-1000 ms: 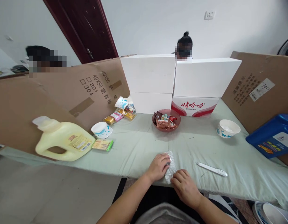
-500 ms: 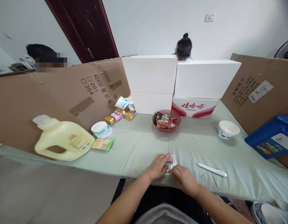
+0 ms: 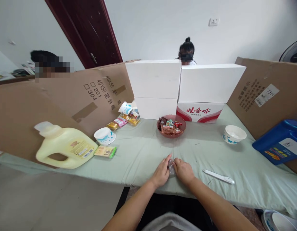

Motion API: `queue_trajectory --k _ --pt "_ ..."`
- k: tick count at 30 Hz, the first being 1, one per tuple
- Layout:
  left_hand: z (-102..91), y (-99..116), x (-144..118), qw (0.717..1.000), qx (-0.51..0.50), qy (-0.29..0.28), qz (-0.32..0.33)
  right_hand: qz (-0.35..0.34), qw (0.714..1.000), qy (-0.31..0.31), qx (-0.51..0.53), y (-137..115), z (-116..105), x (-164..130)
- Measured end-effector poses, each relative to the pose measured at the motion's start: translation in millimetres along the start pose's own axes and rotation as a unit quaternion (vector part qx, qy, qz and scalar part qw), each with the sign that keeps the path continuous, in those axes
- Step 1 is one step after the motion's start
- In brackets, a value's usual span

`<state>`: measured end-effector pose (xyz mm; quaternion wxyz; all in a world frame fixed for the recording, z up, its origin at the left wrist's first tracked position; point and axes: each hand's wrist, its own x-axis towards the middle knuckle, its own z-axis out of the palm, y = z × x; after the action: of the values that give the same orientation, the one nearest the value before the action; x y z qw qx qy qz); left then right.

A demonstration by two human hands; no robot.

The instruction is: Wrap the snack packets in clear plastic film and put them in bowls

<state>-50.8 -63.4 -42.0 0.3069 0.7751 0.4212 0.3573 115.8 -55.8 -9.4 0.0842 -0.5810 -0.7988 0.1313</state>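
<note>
A small crumpled clear plastic wrapper [image 3: 171, 165] lies near the front edge of the pale green cloth-covered table [image 3: 143, 154], roughly midway along it, pinched between the two hands. The left hand [image 3: 161, 172] presses against its left side with thumb and forefinger closed on the plastic; the right hand [image 3: 183, 170] meets it from the right, fingertips clenched on the same piece, so only a sliver of wrapper shows between them. Just to the right of the right hand, near the same front edge, rests a slim white plastic pen-shaped tool [image 3: 218, 176]. Farther back, toward the middle of the table, stands a reddish translucent bowl of wrapped snacks [image 3: 171, 125]. A pale yellow plastic jug [image 3: 64, 150] lies on its side at the left edge
</note>
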Motion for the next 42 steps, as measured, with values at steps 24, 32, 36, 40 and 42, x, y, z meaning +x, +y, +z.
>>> queue_trajectory --k 24,32,36,40,42 --pt "5.4 16.1 7.8 0.99 0.128 0.054 0.032 -0.145 0.978 0.149 -0.026 17.2 -2.2 -24.9" --pt "-8.0 26.0 -1.2 0.964 0.222 0.149 0.006 -0.104 0.986 0.127 -0.022 9.6 29.7 -30.2" --pt "-7.9 40.0 -8.2 0.973 0.203 0.061 0.088 -0.1 0.987 0.128 -0.014 9.2 27.7 -30.9" --pt "0.2 43.4 -11.6 0.979 0.185 0.03 0.081 -0.105 0.987 0.118 -0.008 8.8 21.8 -31.8" --pt "2.3 41.5 -12.5 0.981 0.176 0.032 0.069 -0.111 0.989 0.099 -0.003 8.1 14.0 -31.6"
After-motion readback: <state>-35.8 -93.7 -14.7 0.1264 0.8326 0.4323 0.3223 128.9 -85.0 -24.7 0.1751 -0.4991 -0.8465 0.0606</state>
